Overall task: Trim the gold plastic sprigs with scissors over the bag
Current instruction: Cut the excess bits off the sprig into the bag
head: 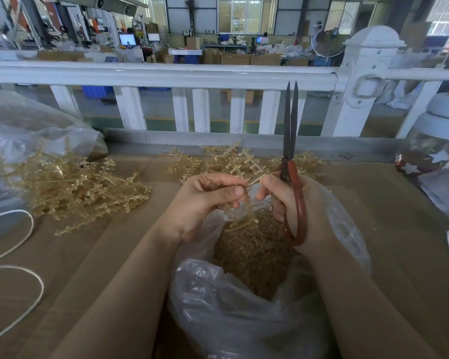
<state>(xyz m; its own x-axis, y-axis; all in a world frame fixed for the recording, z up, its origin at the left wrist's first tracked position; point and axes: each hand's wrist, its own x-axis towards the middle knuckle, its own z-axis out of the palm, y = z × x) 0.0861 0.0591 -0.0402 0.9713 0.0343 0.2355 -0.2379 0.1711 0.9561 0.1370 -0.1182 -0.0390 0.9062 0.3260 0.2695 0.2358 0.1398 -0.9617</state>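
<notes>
My left hand pinches a gold plastic sprig over the open clear plastic bag. The bag is partly filled with small gold trimmings. My right hand grips the red-handled scissors, whose dark blades point straight up, nearly together. Its thumb and forefinger also touch the sprig's thin stem. A large heap of gold sprigs lies on the table to the left, and a smaller heap lies just beyond my hands.
The brown cardboard-covered table ends at a white railing. A big clear bag bulges at the left over the large heap. White cord loops at the front left. A decorated jar with a white lid stands at the right.
</notes>
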